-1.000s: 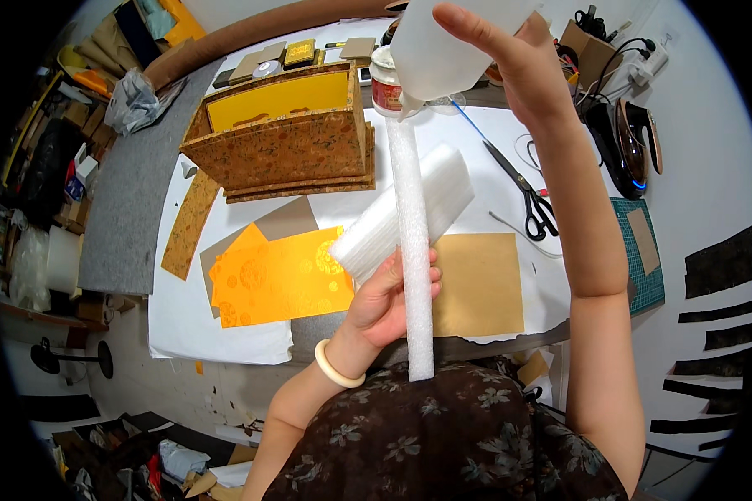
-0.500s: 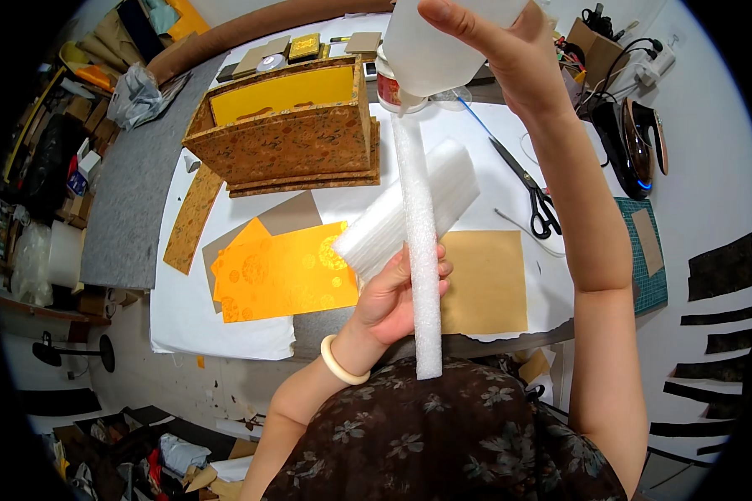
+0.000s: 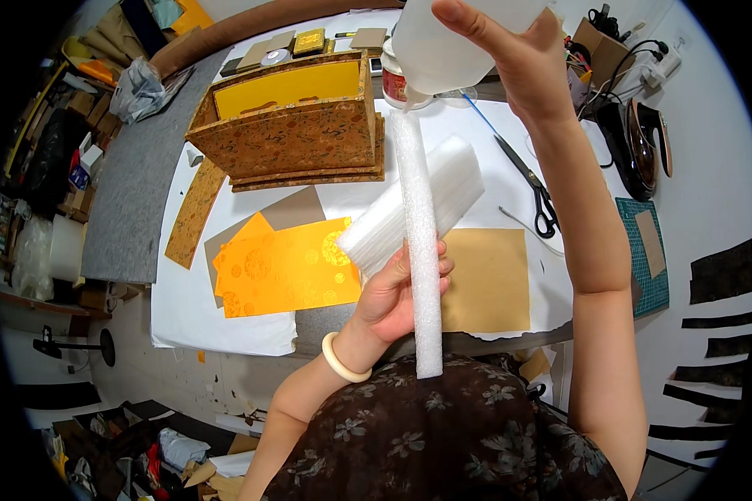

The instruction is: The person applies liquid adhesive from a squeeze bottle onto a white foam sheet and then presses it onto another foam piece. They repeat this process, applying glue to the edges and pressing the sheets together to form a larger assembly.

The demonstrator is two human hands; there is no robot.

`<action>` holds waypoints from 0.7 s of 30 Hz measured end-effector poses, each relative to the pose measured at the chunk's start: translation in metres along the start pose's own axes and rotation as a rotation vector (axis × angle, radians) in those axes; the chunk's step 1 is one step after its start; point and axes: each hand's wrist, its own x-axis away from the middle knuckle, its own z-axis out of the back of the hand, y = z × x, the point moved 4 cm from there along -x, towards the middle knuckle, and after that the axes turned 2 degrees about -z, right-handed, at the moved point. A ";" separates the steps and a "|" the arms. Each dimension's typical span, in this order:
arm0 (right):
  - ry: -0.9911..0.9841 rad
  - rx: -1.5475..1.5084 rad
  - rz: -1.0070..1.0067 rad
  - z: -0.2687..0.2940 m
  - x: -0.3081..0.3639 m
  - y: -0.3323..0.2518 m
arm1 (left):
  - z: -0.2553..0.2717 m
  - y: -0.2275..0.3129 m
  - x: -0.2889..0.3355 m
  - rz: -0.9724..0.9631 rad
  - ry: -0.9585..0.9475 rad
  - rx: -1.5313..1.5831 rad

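My left hand [image 3: 390, 299] is closed around a long white foam strip [image 3: 424, 225], held lengthwise with its near end by my dark floral clothing. Over the strip's far end, my right hand [image 3: 533, 71] grips a translucent white squeeze bottle [image 3: 439, 54] tipped upside down. Its nozzle points at the foam; whether it touches or any liquid comes out, I cannot tell. Beneath the strip, a wider white foam slab [image 3: 459, 179] lies at a slant.
A brown patterned box [image 3: 301, 138] with yellow lining stands at the back left. Orange patterned sheets [image 3: 297, 271] and a tan sheet [image 3: 489, 284] lie nearer. Black scissors [image 3: 530, 184], a lit-handled iron [image 3: 641, 150] and a green cutting mat [image 3: 647, 284] are at right.
The whole picture has shifted slightly. Both hands, the foam strip and the bottle keep nearly the same places relative to one another.
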 end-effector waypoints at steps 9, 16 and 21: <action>0.041 -0.007 0.021 0.000 0.006 0.001 | -0.001 0.000 0.000 -0.013 0.014 -0.022; 0.047 -0.029 0.038 0.008 0.013 0.013 | -0.003 0.001 0.002 -0.037 0.022 -0.034; 0.017 -0.100 0.088 0.006 0.022 0.014 | -0.003 0.004 0.002 -0.047 0.010 -0.037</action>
